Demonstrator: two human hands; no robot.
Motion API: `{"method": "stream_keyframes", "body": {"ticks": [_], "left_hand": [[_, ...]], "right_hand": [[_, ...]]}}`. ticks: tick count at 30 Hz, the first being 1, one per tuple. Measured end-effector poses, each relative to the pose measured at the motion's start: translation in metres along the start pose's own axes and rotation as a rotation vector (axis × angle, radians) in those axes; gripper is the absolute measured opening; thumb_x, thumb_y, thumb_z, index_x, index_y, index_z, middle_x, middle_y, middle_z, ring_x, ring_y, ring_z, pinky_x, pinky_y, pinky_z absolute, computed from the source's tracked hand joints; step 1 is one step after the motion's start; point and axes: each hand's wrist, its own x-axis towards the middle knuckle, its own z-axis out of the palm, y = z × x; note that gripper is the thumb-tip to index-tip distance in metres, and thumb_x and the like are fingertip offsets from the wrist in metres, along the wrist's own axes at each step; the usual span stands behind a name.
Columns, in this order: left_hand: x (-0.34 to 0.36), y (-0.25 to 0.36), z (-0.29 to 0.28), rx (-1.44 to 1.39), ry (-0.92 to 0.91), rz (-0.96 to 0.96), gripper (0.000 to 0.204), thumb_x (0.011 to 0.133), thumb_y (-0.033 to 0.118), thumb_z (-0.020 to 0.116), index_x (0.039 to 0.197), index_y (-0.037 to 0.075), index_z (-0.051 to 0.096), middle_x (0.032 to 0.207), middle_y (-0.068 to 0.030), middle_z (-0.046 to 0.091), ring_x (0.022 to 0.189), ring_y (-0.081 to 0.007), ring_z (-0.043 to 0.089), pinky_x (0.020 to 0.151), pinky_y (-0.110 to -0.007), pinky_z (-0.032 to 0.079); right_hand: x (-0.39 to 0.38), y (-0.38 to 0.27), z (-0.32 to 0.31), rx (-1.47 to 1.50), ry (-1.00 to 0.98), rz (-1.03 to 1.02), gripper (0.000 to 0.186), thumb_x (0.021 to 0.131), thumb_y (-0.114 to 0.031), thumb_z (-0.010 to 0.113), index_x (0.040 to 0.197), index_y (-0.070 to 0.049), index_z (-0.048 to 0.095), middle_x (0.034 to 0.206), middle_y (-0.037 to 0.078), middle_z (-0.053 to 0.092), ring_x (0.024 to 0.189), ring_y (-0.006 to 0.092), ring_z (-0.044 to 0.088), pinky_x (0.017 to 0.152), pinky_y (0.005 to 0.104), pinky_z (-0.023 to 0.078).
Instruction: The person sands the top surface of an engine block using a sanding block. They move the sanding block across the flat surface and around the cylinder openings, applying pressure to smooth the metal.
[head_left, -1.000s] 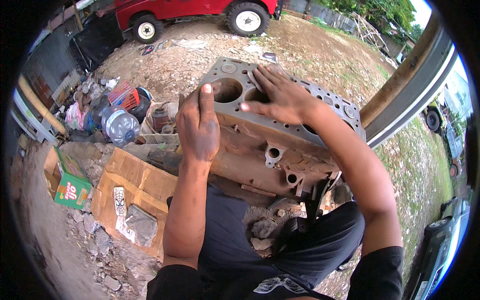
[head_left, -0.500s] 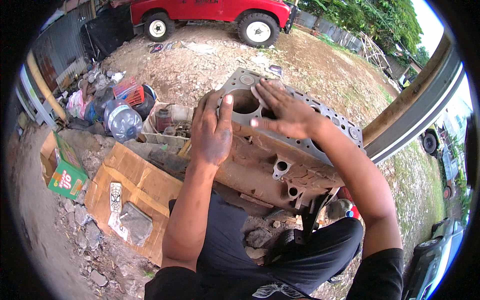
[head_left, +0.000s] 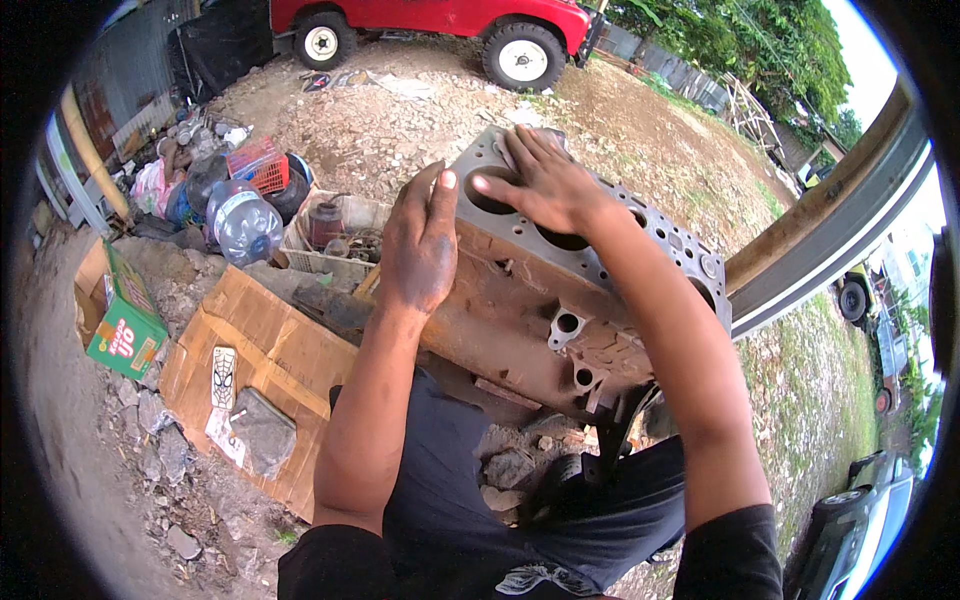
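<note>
A large engine block with a rusty brown side lies before me, its grey machined top face pierced by round cylinder bores and small holes. My right hand lies flat across that face beside the end bore, fingers stretched out and thumb apart. A thin greyish piece shows at the edge of its fingers; its kind is unclear. My left hand rests against the near left end of the block, fingers extended and holding nothing visible.
Left of the block are a crate of greasy parts, a clear plastic jug and a red basket. Flattened cardboard bears a phone-like patterned item; a green box lies beyond. A post rises at right; a red vehicle stands far back.
My right hand has slid forward and slightly left over the top face, uncovering more of the second bore. The left hand has shifted slightly left and down. The view has tilted a little.
</note>
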Motion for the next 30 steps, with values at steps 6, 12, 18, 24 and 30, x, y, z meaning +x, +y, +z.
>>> {"method": "stream_keyframes", "body": {"ticks": [6,12,18,24,30], "left_hand": [[0.005,-0.011,-0.005,-0.093,0.095,0.049,0.065,0.118,0.049,0.042,0.146,-0.007,0.061,0.144,-0.0299,0.065,0.135,-0.0421,0.062,0.115,-0.045,0.047],[0.006,-0.015,-0.007,-0.080,0.022,-0.079,0.071,0.118,0.051,0.043,0.159,-0.007,0.047,0.157,-0.0302,0.055,0.148,-0.0397,0.052,0.124,-0.044,0.038],[-0.002,-0.009,-0.022,-0.173,-0.010,-0.127,0.069,0.118,0.049,0.044,0.159,-0.007,0.047,0.161,-0.0207,0.052,0.151,-0.0302,0.046,0.129,-0.040,0.031],[0.004,-0.020,-0.007,-0.212,0.002,-0.170,0.066,0.118,0.048,0.045,0.159,-0.004,0.048,0.157,-0.0212,0.055,0.146,-0.0294,0.050,0.125,-0.041,0.035],[0.002,-0.014,-0.018,-0.249,0.104,-0.144,0.059,0.119,0.048,0.044,0.152,0.001,0.056,0.146,-0.0210,0.064,0.136,-0.0321,0.060,0.118,-0.041,0.042]], "right_hand": [[-0.007,-0.009,-0.007,-0.023,-0.080,-0.077,0.127,0.093,-0.099,0.033,0.176,-0.003,0.019,0.183,0.022,0.014,0.170,0.0373,0.010,0.139,0.0473,0.015],[0.024,0.001,0.001,0.012,-0.017,0.012,0.129,0.093,-0.098,0.037,0.175,0.000,0.017,0.183,0.022,0.013,0.170,0.0380,0.009,0.140,0.0470,0.014],[-0.022,-0.014,-0.004,-0.082,-0.095,-0.066,0.130,0.093,-0.098,0.037,0.175,0.000,0.014,0.183,0.022,0.013,0.170,0.0350,0.012,0.140,0.0457,0.016],[0.020,-0.019,0.001,-0.054,-0.036,0.003,0.128,0.093,-0.099,0.033,0.175,-0.002,0.018,0.183,0.021,0.015,0.170,0.0350,0.012,0.140,0.0468,0.016],[-0.018,-0.017,0.003,-0.068,-0.049,-0.175,0.127,0.093,-0.100,0.031,0.176,-0.004,0.019,0.183,0.019,0.015,0.170,0.0350,0.013,0.140,0.0463,0.016]]}}
